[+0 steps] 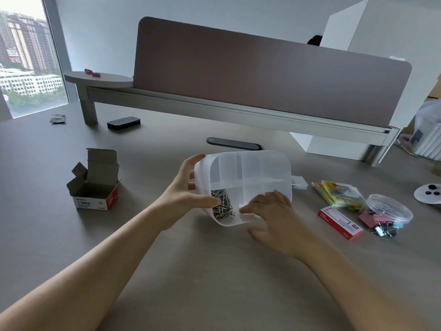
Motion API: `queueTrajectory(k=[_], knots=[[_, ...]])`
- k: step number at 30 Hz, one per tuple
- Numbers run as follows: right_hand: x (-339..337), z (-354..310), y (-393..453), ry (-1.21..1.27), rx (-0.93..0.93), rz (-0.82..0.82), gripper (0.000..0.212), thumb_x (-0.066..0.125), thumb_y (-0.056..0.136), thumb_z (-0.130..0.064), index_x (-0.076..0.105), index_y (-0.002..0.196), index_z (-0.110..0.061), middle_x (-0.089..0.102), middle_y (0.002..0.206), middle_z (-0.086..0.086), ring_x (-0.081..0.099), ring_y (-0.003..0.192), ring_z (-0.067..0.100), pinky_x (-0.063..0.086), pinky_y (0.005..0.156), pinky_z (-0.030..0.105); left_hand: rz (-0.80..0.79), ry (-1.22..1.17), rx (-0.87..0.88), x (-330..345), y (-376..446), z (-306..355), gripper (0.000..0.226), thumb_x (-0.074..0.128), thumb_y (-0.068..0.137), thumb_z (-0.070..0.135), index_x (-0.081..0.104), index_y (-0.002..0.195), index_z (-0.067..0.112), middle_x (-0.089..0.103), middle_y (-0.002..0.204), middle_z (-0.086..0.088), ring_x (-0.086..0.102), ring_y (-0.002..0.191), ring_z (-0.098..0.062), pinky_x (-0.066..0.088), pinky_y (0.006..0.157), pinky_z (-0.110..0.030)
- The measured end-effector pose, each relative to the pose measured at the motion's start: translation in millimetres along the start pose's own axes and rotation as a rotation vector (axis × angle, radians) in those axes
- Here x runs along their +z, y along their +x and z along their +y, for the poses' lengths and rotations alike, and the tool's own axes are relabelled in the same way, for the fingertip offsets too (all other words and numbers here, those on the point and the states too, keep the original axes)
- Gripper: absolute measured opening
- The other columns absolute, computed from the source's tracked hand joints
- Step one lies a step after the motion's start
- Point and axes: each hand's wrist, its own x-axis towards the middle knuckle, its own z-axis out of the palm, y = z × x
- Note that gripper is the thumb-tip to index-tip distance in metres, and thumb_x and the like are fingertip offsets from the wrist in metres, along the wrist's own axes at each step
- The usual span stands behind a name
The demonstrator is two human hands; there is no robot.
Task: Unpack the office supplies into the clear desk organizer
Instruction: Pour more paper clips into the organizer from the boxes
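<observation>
The clear desk organizer (262,168) is tilted toward me at the middle of the desk, its dividers showing. A heap of silver paper clips (222,206) lies in its near left compartment; the other compartments look bare. My left hand (183,194) grips the organizer's left wall, thumb at the front near the clips and fingers round the back. My right hand (274,216) rests on the near right rim with fingers spread over the edge. An opened cardboard clip box (95,187) stands to the left, flaps up.
To the right lie a red-and-white staple box (340,222), packs of sticky notes (338,194), a clear round tub (389,211) with binder clips (379,223) spilling from it, and a white plate (427,193). A black eraser block (123,123) and a desk partition (262,75) sit behind.
</observation>
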Motion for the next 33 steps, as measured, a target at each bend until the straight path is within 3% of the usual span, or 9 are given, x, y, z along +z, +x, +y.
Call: queueTrajectory(k=[4, 11, 14, 17, 21, 25, 28, 30, 33], knots=[[-5.0, -1.2, -3.7, 0.118, -0.002, 0.079, 0.031, 0.064, 0.079, -0.033, 0.064, 0.109, -0.024, 0.055, 0.106, -0.011, 0.041, 0.11, 0.006, 0.015, 0.084, 0.004, 0.012, -0.009, -0.007, -1.9, 1.1, -0.6, 0.093, 0.073, 0.031, 0.028, 0.035, 0.114, 0.047, 0.048, 0.106, 0.002, 0.056, 0.09, -0.014, 0.053, 0.063, -0.017], [-8.9, -0.8, -7.6, 0.303, 0.081, 0.149, 0.015, 0.069, 0.076, -0.018, 0.072, 0.09, -0.014, 0.046, 0.077, -0.026, 0.042, 0.089, -0.006, 0.021, 0.077, -0.007, 0.005, -0.018, -0.01, -4.6, 1.9, -1.6, 0.104, 0.072, 0.032, 0.027, 0.033, 0.127, 0.037, 0.051, 0.105, 0.002, 0.061, 0.087, -0.012, 0.053, 0.066, -0.02], [-12.6, -3.6, -9.3, 0.43, 0.128, 0.156, 0.011, 0.068, 0.076, -0.014, 0.07, 0.08, -0.025, 0.049, 0.081, -0.025, 0.044, 0.089, -0.013, 0.025, 0.073, -0.009, -0.001, -0.046, -0.021, -6.6, 2.8, -1.9, 0.109, 0.072, 0.032, 0.026, 0.031, 0.133, 0.033, 0.052, 0.104, 0.002, 0.066, 0.077, -0.006, 0.054, 0.063, -0.02], [-16.7, -6.2, -6.6, 0.529, 0.146, 0.331, 0.03, 0.068, 0.076, -0.012, 0.058, 0.068, -0.039, 0.057, 0.08, -0.019, 0.054, 0.082, -0.008, 0.035, 0.071, -0.002, 0.003, -0.094, -0.034, -7.0, 2.5, -1.4, 0.108, 0.072, 0.033, 0.025, 0.032, 0.133, 0.032, 0.052, 0.103, 0.003, 0.067, 0.07, 0.0, 0.053, 0.057, -0.018], [-15.2, -26.3, 5.6, 0.55, 0.108, 0.433, 0.035, 0.069, 0.076, -0.013, 0.049, 0.066, -0.04, 0.057, 0.068, -0.02, 0.052, 0.078, -0.013, 0.034, 0.071, 0.003, 0.027, -0.141, -0.058, -10.0, 2.2, -4.4, 0.101, 0.072, 0.035, 0.028, 0.036, 0.129, 0.033, 0.056, 0.104, 0.004, 0.068, 0.074, -0.003, 0.055, 0.064, -0.024], [-2.8, -37.3, 21.2, 0.538, 0.062, 0.448, 0.024, 0.07, 0.075, -0.011, 0.058, 0.066, -0.029, 0.055, 0.067, -0.022, 0.057, 0.081, 0.009, 0.041, 0.082, 0.023, 0.039, -0.162, -0.075, -12.0, 2.2, -6.0, 0.09, 0.073, 0.037, 0.029, 0.042, 0.121, 0.034, 0.06, 0.101, 0.005, 0.068, 0.077, -0.005, 0.055, 0.065, -0.026], [2.3, -35.9, 28.7, 0.456, 0.037, 0.42, 0.004, 0.068, 0.078, -0.017, 0.069, 0.08, -0.014, 0.063, 0.075, -0.011, 0.049, 0.085, 0.01, 0.031, 0.079, 0.007, 0.03, -0.175, -0.076, -12.7, 1.9, -5.4, 0.078, 0.074, 0.039, 0.029, 0.047, 0.112, 0.039, 0.064, 0.099, 0.004, 0.068, 0.079, -0.006, 0.055, 0.062, -0.024], [3.7, -34.3, 30.8, 0.382, -0.03, 0.413, 0.02, 0.062, 0.077, -0.03, 0.072, 0.082, -0.014, 0.071, 0.083, -0.001, 0.049, 0.083, 0.007, 0.025, 0.081, 0.003, 0.034, -0.181, -0.08, -13.8, 2.6, -6.3, 0.078, 0.074, 0.04, 0.03, 0.047, 0.112, 0.038, 0.066, 0.096, 0.005, 0.068, 0.079, -0.006, 0.054, 0.062, -0.024], [3.3, -33.6, 29.6, 0.357, -0.1, 0.386, 0.042, 0.046, 0.073, -0.044, 0.073, 0.089, -0.016, 0.071, 0.095, -0.007, 0.047, 0.095, 0.003, 0.021, 0.086, 0.001, 0.043, -0.186, -0.078, -14.2, 2.7, -7.0, 0.076, 0.073, 0.042, 0.032, 0.047, 0.113, 0.038, 0.069, 0.089, 0.009, 0.068, 0.079, -0.006, 0.054, 0.065, -0.026]])
